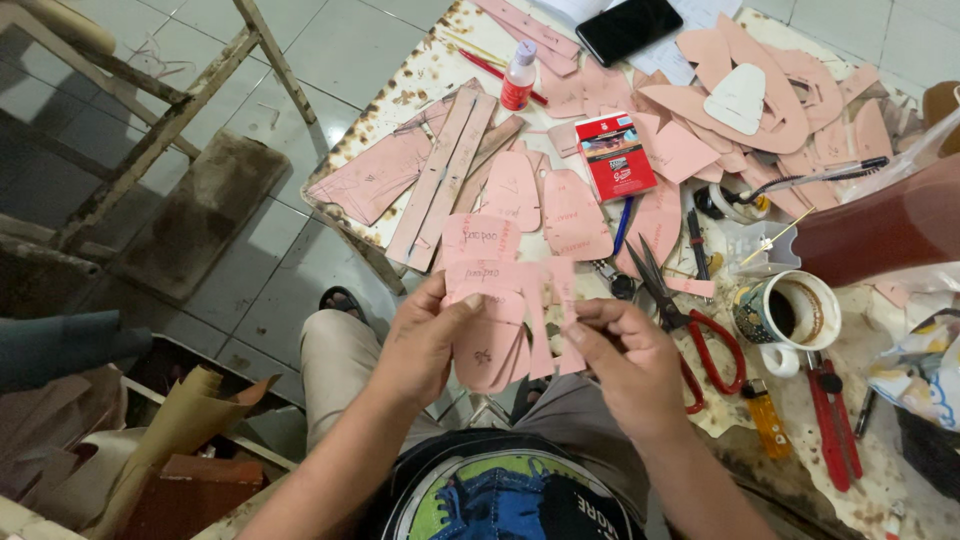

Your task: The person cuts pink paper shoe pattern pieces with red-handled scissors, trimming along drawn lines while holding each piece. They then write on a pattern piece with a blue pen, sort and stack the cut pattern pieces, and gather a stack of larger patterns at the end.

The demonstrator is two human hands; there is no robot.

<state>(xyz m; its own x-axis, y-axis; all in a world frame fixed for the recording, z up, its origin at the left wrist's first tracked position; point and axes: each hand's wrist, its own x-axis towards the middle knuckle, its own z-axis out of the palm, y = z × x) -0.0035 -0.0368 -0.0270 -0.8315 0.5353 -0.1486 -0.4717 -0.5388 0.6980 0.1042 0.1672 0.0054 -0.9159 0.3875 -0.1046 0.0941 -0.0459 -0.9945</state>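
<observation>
My left hand (pixel 425 345) and my right hand (pixel 625 360) both hold a fanned stack of pink paper pattern pieces (pixel 505 325) above my lap, just in front of the table edge. The left thumb presses on the stack's left side. The right fingers pinch its right edge. The pieces are rounded and strip-shaped, with handwriting on them. More pink pattern pieces (pixel 545 200) lie spread over the worn white table (pixel 400 90) beyond my hands.
Red-handled scissors (pixel 690 320), a patterned mug of dark drink (pixel 790 310), a yellow lighter (pixel 768 420), a red cutter (pixel 835 425), a small red box (pixel 615 155), a glue bottle (pixel 518 75) and a black phone (pixel 628 27) sit on the table. A wooden frame (pixel 170 110) stands left; rolled sheets (pixel 185 420) lie lower left.
</observation>
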